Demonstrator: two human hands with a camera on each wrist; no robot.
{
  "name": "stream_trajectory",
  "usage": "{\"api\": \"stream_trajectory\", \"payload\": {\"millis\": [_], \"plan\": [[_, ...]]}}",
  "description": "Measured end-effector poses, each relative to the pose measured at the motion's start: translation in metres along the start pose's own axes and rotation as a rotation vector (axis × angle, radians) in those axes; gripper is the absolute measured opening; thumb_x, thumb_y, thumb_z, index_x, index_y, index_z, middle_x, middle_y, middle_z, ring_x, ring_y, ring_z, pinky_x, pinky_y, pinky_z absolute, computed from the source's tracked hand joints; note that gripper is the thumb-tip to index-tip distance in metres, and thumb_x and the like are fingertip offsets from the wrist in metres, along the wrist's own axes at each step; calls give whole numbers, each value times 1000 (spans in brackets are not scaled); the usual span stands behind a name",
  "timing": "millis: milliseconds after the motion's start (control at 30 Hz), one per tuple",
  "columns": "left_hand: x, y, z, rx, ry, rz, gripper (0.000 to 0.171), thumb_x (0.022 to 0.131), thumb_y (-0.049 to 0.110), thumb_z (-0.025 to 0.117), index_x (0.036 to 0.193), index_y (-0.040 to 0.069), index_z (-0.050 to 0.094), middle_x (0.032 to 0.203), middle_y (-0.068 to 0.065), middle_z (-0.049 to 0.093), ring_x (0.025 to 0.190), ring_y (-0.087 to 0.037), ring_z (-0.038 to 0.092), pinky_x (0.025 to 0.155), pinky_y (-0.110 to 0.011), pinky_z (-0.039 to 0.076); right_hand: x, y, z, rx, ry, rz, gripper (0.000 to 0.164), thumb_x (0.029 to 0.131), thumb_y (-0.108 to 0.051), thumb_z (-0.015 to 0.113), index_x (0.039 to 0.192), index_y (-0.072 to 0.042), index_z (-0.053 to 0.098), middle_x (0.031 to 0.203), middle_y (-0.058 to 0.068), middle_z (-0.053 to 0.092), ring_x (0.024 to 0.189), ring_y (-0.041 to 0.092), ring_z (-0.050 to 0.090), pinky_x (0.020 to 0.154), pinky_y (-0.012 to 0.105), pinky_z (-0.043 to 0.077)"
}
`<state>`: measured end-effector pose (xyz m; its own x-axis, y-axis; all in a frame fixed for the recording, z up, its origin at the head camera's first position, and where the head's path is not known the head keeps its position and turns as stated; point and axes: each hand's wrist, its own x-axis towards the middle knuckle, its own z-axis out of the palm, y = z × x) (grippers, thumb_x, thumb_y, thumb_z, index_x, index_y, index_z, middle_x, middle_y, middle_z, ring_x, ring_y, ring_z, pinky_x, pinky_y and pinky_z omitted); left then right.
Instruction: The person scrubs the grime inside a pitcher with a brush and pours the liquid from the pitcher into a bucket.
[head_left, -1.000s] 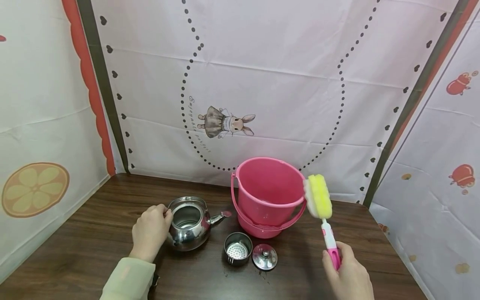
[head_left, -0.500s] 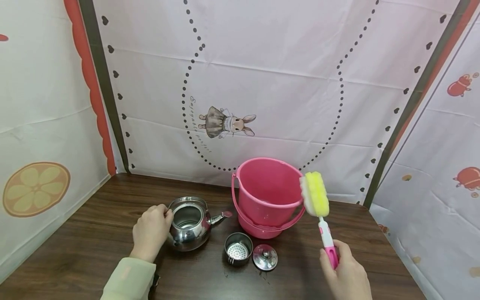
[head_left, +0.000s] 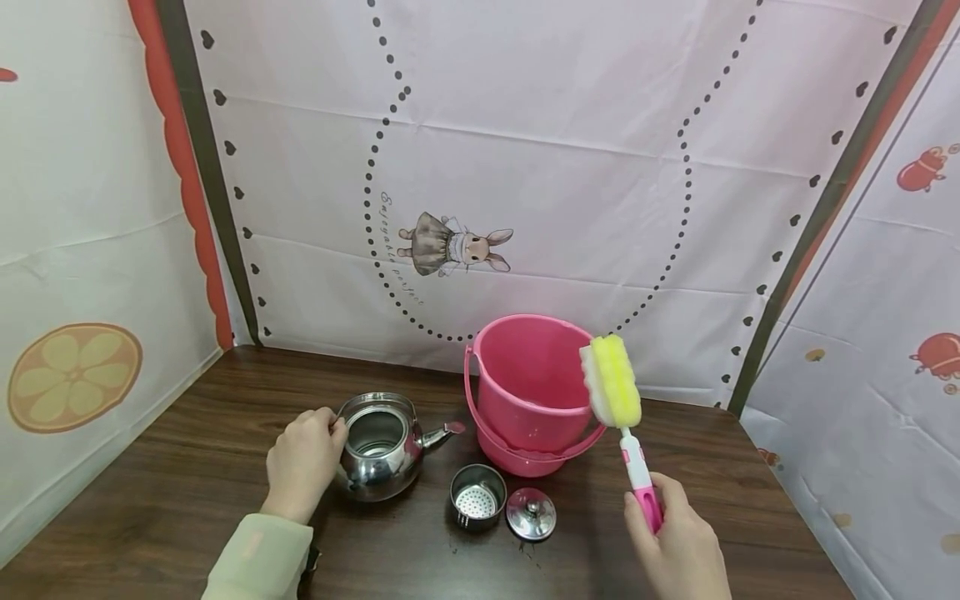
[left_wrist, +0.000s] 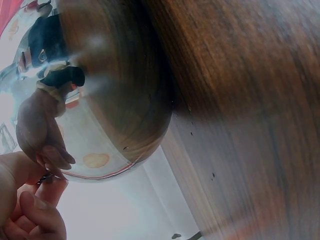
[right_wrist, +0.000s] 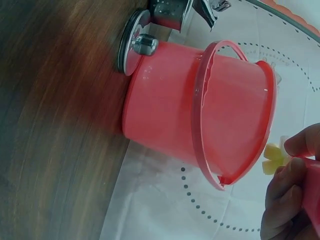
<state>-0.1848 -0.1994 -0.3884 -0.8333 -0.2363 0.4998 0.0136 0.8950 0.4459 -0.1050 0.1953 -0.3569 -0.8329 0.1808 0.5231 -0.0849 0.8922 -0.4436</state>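
A shiny steel teapot [head_left: 379, 467] stands lidless on the table, its spout pointing right. At its left side my left hand [head_left: 302, 460] pinches the teapot's edge or handle with thumb and fingers; the exact part is hidden. In the left wrist view, the fingers [left_wrist: 42, 210] meet against the mirror-like teapot wall [left_wrist: 125, 115]. My right hand [head_left: 678, 533] grips the pink and white handle of a sponge brush [head_left: 615, 383]. The brush is raised, its yellow and white sponge head in front of the right rim of a pink bucket [head_left: 517, 429].
A small steel strainer cup [head_left: 477, 497] stands in front of the bucket, right of the teapot. Beside it lies a round steel lid [head_left: 531, 514] with a knob. A printed cloth [head_left: 570, 208] hangs behind the dark wooden table [head_left: 172, 492].
My right hand has moved a little left with the sponge brush, bringing its head across the bucket's right rim. The left hand and the teapot have stayed in place.
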Motion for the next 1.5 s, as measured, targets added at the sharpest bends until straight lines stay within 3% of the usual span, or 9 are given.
{"api": "stream_trajectory", "payload": {"millis": [233,1267,1500], "plan": [[1,0,1,4,2,0,18,88,14,57,78,1,63,68,-10,56,49,-24,48,42,-38,37,1,-4,4,28,26,-88,34,79,-20,73,106,-4,59,58,-7,34,48,2,27,45,22,24],[1,-1,4,11,13,9,18,87,14,58,77,0,64,66,-10,56,48,-23,47,41,-36,36,1,-30,19,102,7,-267,31,77,-18,76,103,-10,60,60,-13,34,49,-4,25,44,17,26],[0,-2,2,10,15,2,17,87,14,58,79,0,65,69,-13,59,52,-32,57,43,-45,41,1,-36,20,121,-13,-273,31,78,-18,75,104,-12,60,60,-13,35,50,-4,28,46,18,27]]}}
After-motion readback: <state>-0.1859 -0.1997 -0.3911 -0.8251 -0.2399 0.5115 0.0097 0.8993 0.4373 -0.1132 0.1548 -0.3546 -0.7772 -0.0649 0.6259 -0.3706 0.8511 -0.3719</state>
